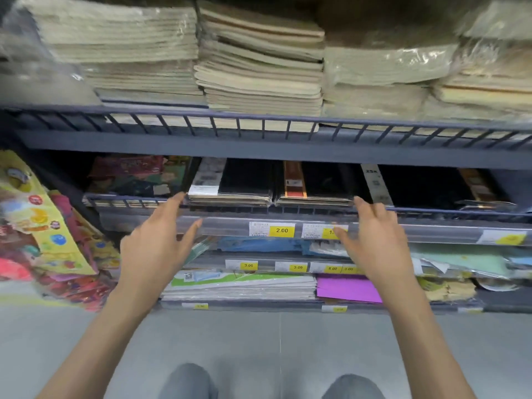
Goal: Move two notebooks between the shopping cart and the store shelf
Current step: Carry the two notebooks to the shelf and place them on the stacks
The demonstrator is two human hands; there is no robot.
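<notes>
Left hand (155,249) and right hand (374,240) hover empty, fingers spread. Black-covered notebooks (244,182) lie stacked mid-frame on a dark wire shelf (431,213).

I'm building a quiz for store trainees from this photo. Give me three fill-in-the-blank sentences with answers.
The left hand and right hand each hold ____.
The fully visible yellow price tag between them reads ____.
The plain sheet below the right forearm is coloured ____.
Missing: nothing; 2.00; purple.
</notes>
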